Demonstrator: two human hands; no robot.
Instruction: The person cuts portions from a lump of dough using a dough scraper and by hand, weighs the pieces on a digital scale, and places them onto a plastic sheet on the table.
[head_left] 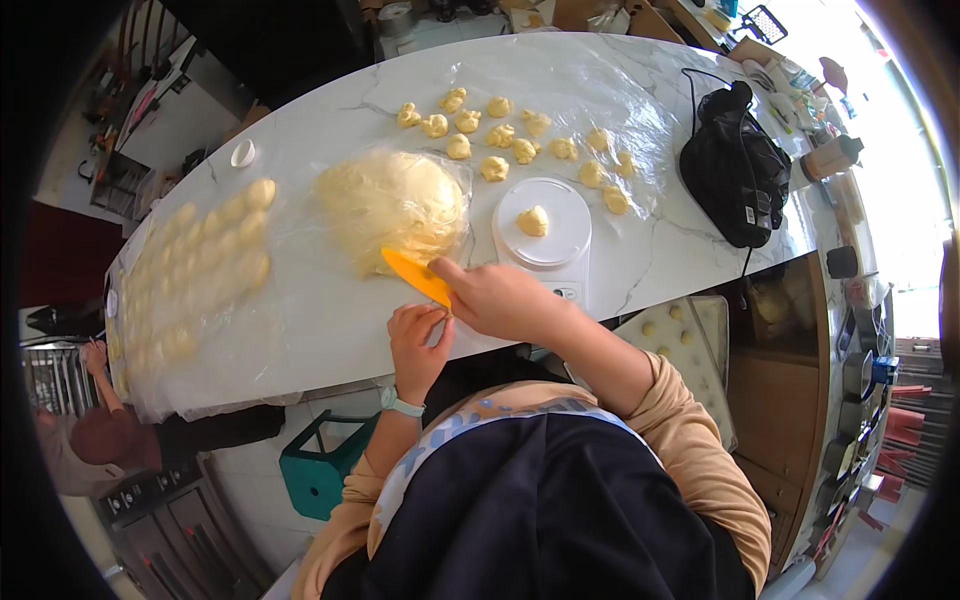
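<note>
My right hand (500,299) grips a yellow dough scraper (415,276), its blade pointing up and left to the near edge of a big mound of dough (405,195) under clear plastic film. Just below, my left hand (417,343) is closed in a pinch at the scraper's lower end; what its fingertips hold, if anything, is too small to make out. Beyond my right hand stands a white kitchen scale (572,262), with one dough piece (532,221) on its round plate. Several cut dough pieces (495,168) lie scattered behind the mound and the scale.
Rows of dough balls (225,235) sit under plastic at the left of the marble table (640,265). A black bag (735,165) and small white cup (243,153) rest on it. Below are a green stool (300,470) and a tray (707,350). Another person (105,440) is at left.
</note>
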